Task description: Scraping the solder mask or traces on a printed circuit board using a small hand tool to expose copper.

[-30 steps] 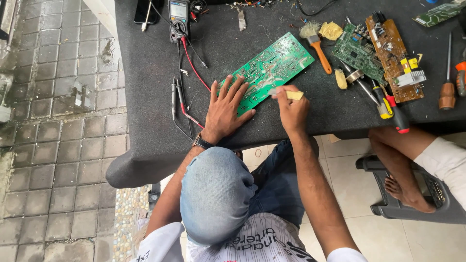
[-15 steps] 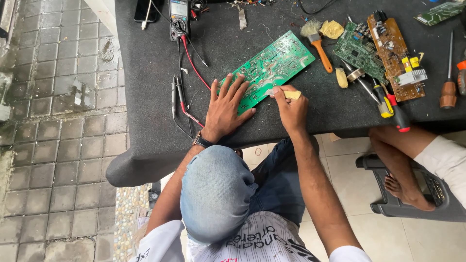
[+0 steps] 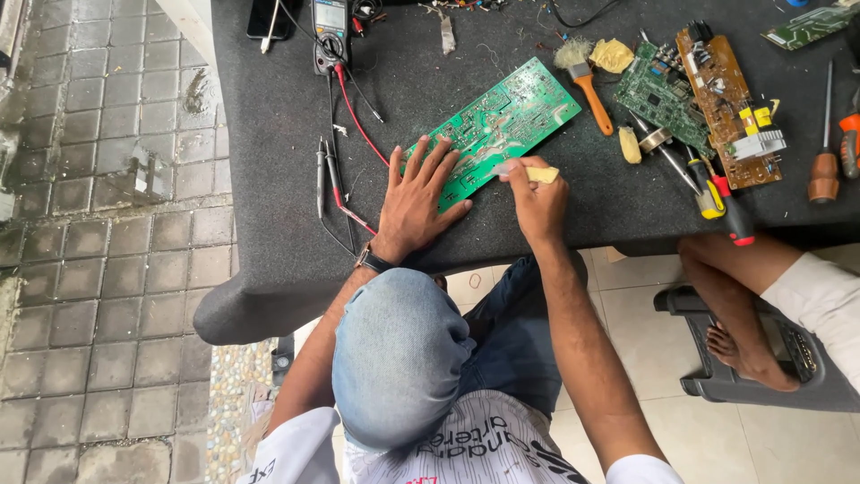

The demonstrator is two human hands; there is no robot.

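Green circuit board lies tilted on the dark desk. The left hand rests open, fingers spread, pressing the board's near end. The right hand grips a small yellow piece at the board's edge. Multimeter leads lie left; a brush, boards and screwdrivers lie right. Both hands sit as half a second earlier.

My dark felt-covered table carries a long green circuit board at its middle. A multimeter lies at the far edge, its probes to my left. To my right lie a brush, a smaller green board, a brown board and screwdrivers.
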